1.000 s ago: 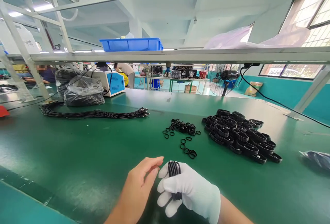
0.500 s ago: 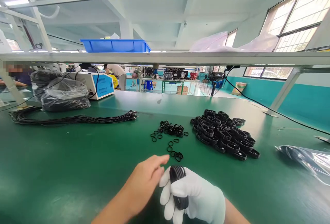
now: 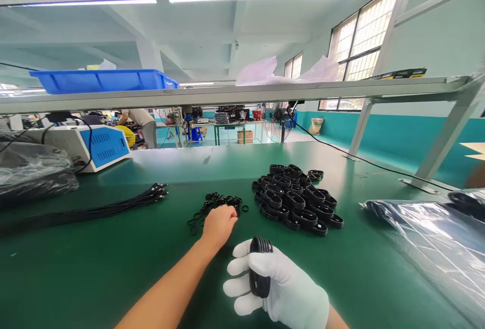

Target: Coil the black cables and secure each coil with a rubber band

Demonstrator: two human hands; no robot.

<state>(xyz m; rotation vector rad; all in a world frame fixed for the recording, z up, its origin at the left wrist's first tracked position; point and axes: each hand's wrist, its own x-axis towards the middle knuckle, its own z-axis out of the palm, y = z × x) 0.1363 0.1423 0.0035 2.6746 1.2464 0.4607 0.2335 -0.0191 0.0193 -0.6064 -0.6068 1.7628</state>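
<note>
My right hand, in a white glove, grips a coiled black cable between thumb and fingers near the front of the table. Bare, my left hand reaches over the small pile of black rubber rings. Its fingers curl downward and their tips are hidden, so whether they hold a ring does not show. Right of the rings is a heap of coiled black cables. A bundle of straight black cables lies to the left.
A clear plastic bag lies at the right. A blue and white machine and a plastic-wrapped bundle stand at the left. Overhead, a shelf carries a blue tray. A black cord crosses the back right.
My left hand has moved forward, away from my right hand, onto the rings. My right hand still holds the coiled cable. The view has turned to the right.
</note>
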